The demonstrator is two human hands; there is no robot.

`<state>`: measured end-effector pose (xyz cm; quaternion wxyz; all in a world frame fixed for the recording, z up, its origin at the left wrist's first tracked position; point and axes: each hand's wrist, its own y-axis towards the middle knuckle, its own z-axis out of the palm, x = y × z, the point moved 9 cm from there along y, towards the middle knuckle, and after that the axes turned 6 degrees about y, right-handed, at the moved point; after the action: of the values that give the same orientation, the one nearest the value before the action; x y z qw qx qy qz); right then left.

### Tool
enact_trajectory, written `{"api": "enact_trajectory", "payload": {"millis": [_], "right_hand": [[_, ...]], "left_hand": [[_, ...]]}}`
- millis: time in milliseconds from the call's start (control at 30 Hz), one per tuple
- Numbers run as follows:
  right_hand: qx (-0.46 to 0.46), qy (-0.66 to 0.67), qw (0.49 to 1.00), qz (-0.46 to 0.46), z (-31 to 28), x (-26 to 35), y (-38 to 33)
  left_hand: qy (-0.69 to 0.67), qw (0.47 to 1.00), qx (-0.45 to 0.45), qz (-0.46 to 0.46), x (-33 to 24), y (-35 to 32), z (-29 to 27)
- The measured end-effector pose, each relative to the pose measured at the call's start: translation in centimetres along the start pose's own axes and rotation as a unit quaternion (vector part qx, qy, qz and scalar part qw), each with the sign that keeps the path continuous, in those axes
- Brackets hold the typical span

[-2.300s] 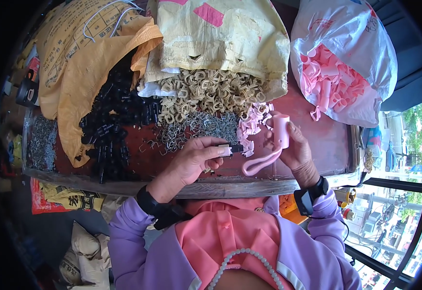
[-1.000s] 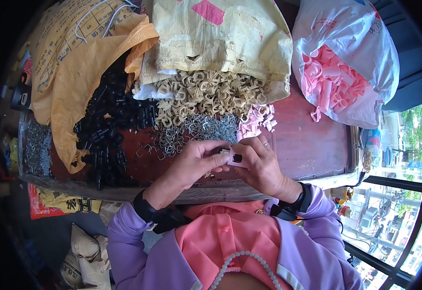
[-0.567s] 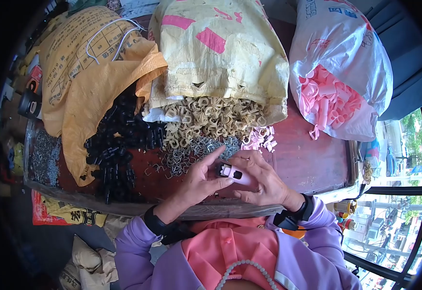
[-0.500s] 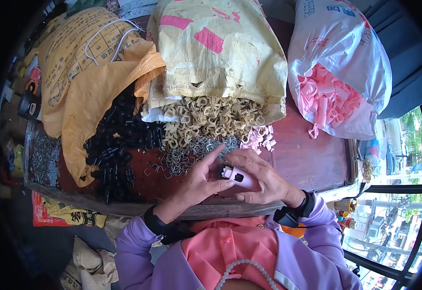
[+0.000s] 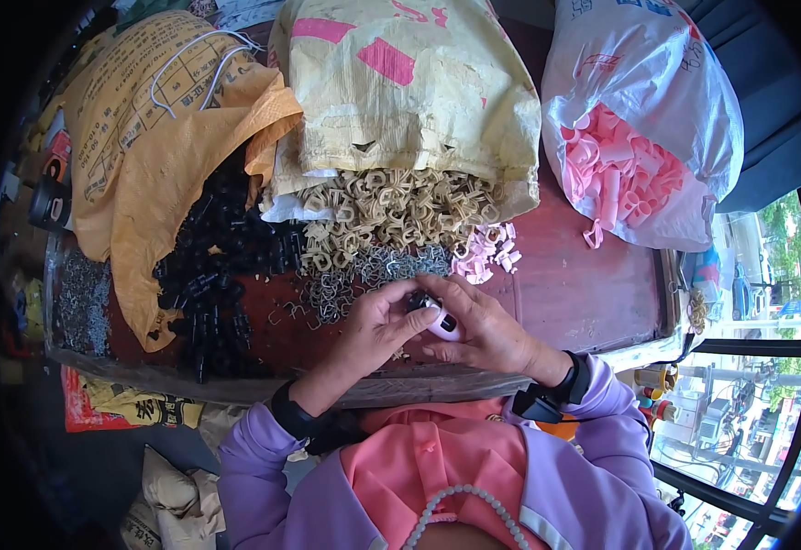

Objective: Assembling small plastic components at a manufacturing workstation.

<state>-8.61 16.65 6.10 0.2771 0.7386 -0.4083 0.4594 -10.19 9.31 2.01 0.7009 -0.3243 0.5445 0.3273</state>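
Note:
Close to the table's front edge, both my hands come together on a small pale pink plastic housing (image 5: 444,332) with a black piece at its upper end. My left hand (image 5: 384,332) is closed, its thumb and fingertips pressing at the black end. My right hand (image 5: 489,332) wraps round the housing from the right. Just beyond my hands lie bent metal wire clips (image 5: 336,291), a heap of beige plastic loops (image 5: 391,215) and small pink plastic pieces (image 5: 485,252). Fingers hide part of the housing.
Black plastic parts (image 5: 208,284) spill from an orange woven sack (image 5: 143,174) at the left. A pale yellow sack (image 5: 409,110) stands behind the beige loops. At the right, a white sack (image 5: 694,137) holds pink tubes (image 5: 616,170). Small metal pieces (image 5: 84,298) lie far left on the red table (image 5: 574,302).
My hands have drawn closer together round the housing. The left thumb and fingers have moved from beside the end onto it, and the housing has tilted more upright.

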Motion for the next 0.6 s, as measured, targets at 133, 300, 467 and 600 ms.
{"api": "enact_trajectory", "payload": {"millis": [133,300,467,600], "right_hand": [[0.039,-0.022,0.999,0.024,0.8,-0.8,-0.4],[0.131,-0.046,0.984,0.108,-0.3,-4.9,-4.1],[-0.027,-0.393,0.905,0.160,-7.3,-9.1,-9.3],[-0.113,-0.430,0.895,0.044,-7.0,-5.6,-7.6]], "left_hand": [[0.055,0.998,0.014,-0.025,0.4,0.1,-0.4],[-0.023,0.990,-0.126,-0.053,-0.1,-0.6,-7.1],[-0.132,0.981,-0.111,-0.084,0.2,-0.7,-6.1],[-0.201,0.968,-0.047,-0.141,2.2,-0.3,-2.9]]}}
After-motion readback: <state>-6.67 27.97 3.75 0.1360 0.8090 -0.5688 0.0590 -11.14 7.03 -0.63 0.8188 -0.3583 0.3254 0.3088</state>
